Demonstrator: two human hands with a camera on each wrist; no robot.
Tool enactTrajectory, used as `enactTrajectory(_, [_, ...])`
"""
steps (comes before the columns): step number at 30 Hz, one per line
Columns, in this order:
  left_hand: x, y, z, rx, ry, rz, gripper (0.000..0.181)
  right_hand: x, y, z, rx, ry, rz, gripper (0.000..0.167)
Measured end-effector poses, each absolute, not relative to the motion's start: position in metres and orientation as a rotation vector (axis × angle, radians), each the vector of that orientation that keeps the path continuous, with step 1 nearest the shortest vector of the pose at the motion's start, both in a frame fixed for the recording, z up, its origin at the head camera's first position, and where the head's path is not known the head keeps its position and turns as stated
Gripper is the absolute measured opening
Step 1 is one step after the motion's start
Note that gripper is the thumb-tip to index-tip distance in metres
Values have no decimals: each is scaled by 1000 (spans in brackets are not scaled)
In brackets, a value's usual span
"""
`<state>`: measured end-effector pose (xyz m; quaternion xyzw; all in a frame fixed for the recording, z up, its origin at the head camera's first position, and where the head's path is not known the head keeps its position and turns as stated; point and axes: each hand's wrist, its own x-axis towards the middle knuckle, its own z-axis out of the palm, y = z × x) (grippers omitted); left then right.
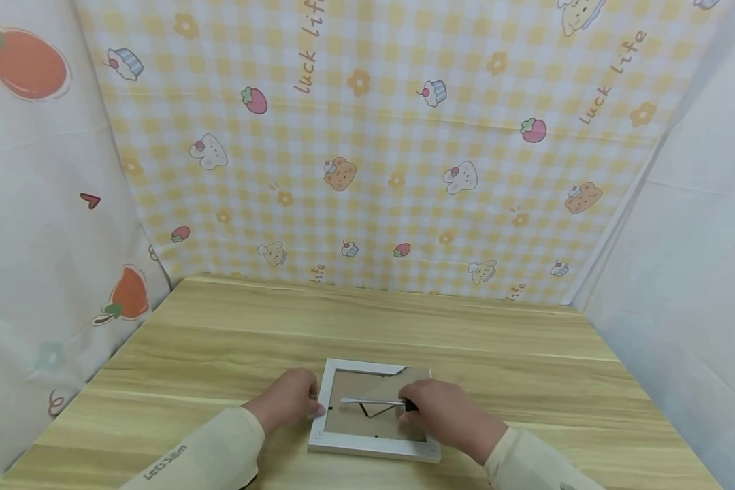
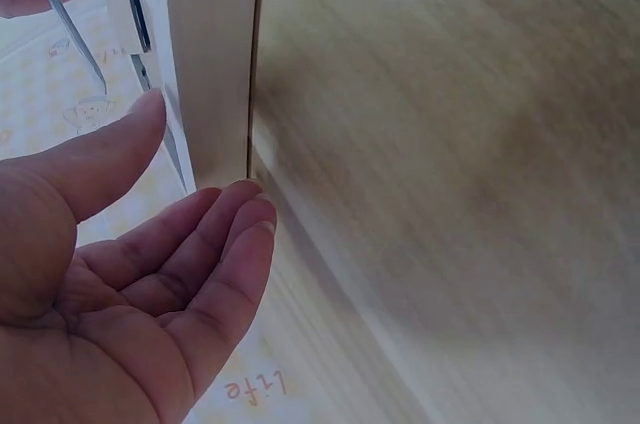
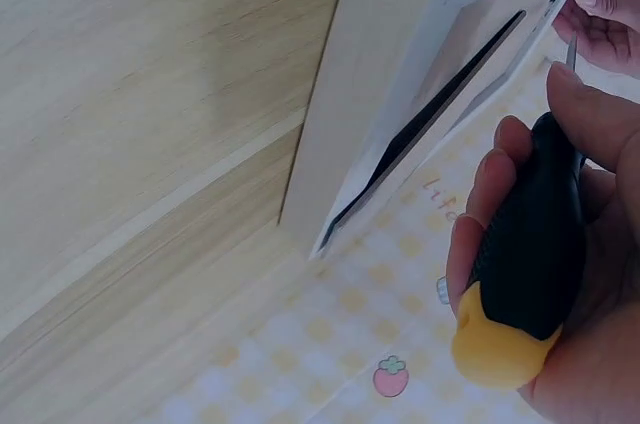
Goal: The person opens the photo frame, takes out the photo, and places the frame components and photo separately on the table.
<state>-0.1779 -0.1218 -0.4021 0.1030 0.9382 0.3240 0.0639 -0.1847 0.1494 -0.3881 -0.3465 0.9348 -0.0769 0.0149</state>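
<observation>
A white picture frame (image 1: 376, 446) lies on the table with its brown backing board (image 1: 349, 429) facing up. The board's upper right part covers some of the rim, and a dark gap shows beneath its raised edge in the right wrist view. My left hand (image 1: 290, 398) holds the frame's left side, thumb at the upper rim and fingertips low on the side wall (image 2: 210, 54). My right hand (image 1: 444, 415) grips a screwdriver (image 3: 530, 234) by its black handle with a yellow end. The metal shaft points left, over the backing board.
The wood-grain table (image 1: 269, 320) extends around the frame. Behind it hangs a yellow checked cloth (image 1: 367, 204) with cartoon prints. Pale cloths (image 1: 37, 224) enclose the left and right sides.
</observation>
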Motion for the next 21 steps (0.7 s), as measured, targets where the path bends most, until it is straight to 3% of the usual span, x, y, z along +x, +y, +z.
enactTrajectory(21, [-183,-125,-414,273,2757,1115,21,-186,137,-395,-1228,2918,-140,18])
